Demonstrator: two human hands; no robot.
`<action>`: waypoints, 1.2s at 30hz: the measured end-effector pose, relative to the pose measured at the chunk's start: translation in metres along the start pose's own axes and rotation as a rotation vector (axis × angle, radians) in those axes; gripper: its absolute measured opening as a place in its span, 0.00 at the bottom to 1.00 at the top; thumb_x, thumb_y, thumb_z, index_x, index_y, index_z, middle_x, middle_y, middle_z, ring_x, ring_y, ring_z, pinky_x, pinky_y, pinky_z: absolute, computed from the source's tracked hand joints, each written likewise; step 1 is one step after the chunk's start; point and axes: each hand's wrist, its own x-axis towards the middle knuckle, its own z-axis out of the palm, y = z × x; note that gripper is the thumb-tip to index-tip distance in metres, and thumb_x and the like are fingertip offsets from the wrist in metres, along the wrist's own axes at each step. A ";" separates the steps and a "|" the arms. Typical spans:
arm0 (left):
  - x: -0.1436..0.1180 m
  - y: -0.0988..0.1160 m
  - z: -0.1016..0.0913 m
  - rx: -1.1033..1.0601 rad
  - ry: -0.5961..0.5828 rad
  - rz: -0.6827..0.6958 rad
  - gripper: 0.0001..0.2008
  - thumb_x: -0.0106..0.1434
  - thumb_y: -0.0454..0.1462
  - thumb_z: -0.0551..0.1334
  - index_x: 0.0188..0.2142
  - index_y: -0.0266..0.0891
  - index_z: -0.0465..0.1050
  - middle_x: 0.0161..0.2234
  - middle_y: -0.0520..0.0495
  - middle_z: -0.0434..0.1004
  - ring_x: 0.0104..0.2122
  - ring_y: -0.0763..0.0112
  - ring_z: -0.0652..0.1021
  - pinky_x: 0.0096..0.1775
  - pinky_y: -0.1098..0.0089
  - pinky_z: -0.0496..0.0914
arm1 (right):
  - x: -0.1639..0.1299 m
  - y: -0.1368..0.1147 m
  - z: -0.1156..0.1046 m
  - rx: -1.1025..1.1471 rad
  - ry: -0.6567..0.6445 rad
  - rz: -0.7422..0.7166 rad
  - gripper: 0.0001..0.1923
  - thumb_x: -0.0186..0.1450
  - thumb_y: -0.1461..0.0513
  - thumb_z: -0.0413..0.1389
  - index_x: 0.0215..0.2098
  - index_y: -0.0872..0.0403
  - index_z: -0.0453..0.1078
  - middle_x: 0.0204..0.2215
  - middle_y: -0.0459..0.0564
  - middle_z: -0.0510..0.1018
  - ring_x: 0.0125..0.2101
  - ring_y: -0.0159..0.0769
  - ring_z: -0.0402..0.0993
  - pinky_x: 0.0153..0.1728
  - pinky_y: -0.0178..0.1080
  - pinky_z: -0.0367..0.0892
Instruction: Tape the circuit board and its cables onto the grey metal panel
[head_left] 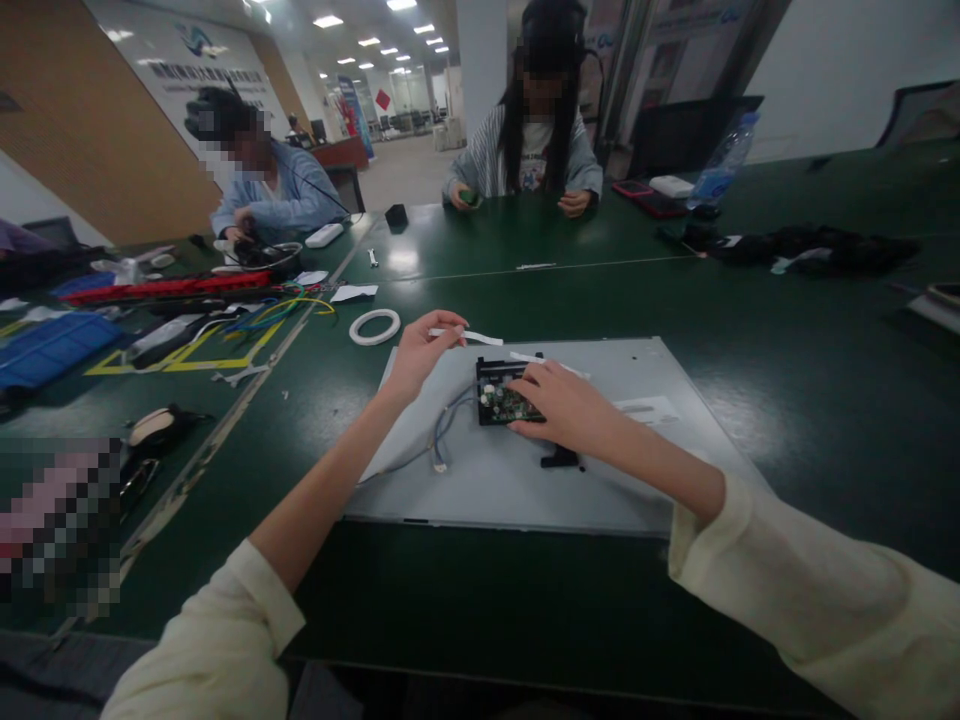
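Note:
A grey metal panel (615,480) lies flat on the green table in front of me. On it sits a small green circuit board in a black frame (501,396), with thin wires (442,430) trailing off to its left. My right hand (570,405) rests on the board and presses it down. My left hand (424,350) pinches the end of a white strip of tape (480,337) just above the panel's far edge. A small black part (560,460) lies on the panel near my right wrist.
A white tape roll (374,326) lies beyond the panel to the left. Coloured wires (289,308), a red bar (169,288) and blue trays (49,345) crowd the left table. Two people sit across the table. A water bottle (721,160) and black items (817,247) stand far right.

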 end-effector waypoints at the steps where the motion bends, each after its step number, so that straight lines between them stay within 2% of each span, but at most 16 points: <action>1: 0.000 0.000 -0.001 -0.008 -0.015 -0.012 0.10 0.54 0.40 0.61 0.33 0.36 0.70 0.25 0.51 0.71 0.27 0.76 0.73 0.33 0.74 0.67 | 0.000 0.000 0.000 -0.007 -0.003 -0.003 0.23 0.59 0.51 0.53 0.47 0.57 0.66 0.39 0.56 0.69 0.40 0.45 0.63 0.39 0.44 0.62; 7: -0.006 -0.009 0.007 0.069 -0.121 -0.074 0.11 0.54 0.40 0.59 0.36 0.36 0.71 0.24 0.52 0.72 0.28 0.75 0.74 0.34 0.74 0.67 | -0.001 -0.003 -0.002 -0.044 -0.019 0.009 0.21 0.59 0.52 0.52 0.46 0.57 0.66 0.40 0.57 0.69 0.41 0.47 0.63 0.38 0.44 0.62; 12: -0.011 -0.015 0.013 0.213 -0.161 -0.072 0.10 0.54 0.39 0.59 0.35 0.37 0.72 0.26 0.52 0.74 0.29 0.73 0.74 0.34 0.74 0.67 | -0.001 -0.004 -0.002 -0.068 -0.029 0.006 0.21 0.60 0.52 0.52 0.46 0.57 0.66 0.39 0.57 0.69 0.40 0.46 0.63 0.37 0.43 0.61; 24: -0.011 -0.025 0.009 0.378 -0.053 -0.065 0.10 0.52 0.41 0.61 0.32 0.37 0.72 0.25 0.53 0.73 0.26 0.74 0.73 0.31 0.75 0.66 | -0.002 -0.001 0.005 -0.085 -0.006 -0.021 0.22 0.60 0.52 0.51 0.47 0.58 0.66 0.40 0.58 0.69 0.41 0.46 0.63 0.39 0.44 0.61; 30: -0.012 -0.026 0.010 0.494 -0.040 -0.033 0.09 0.52 0.40 0.61 0.32 0.37 0.73 0.26 0.52 0.73 0.27 0.72 0.73 0.32 0.73 0.66 | -0.001 0.003 0.010 -0.039 0.028 -0.017 0.33 0.59 0.50 0.50 0.57 0.62 0.55 0.43 0.60 0.68 0.43 0.48 0.61 0.42 0.46 0.60; 36: -0.013 -0.031 0.009 0.542 -0.046 0.005 0.10 0.52 0.40 0.61 0.33 0.37 0.73 0.27 0.51 0.74 0.29 0.71 0.74 0.33 0.73 0.66 | 0.000 0.007 0.010 -0.028 -0.001 -0.038 0.34 0.60 0.47 0.46 0.57 0.60 0.57 0.44 0.60 0.68 0.43 0.49 0.61 0.42 0.47 0.61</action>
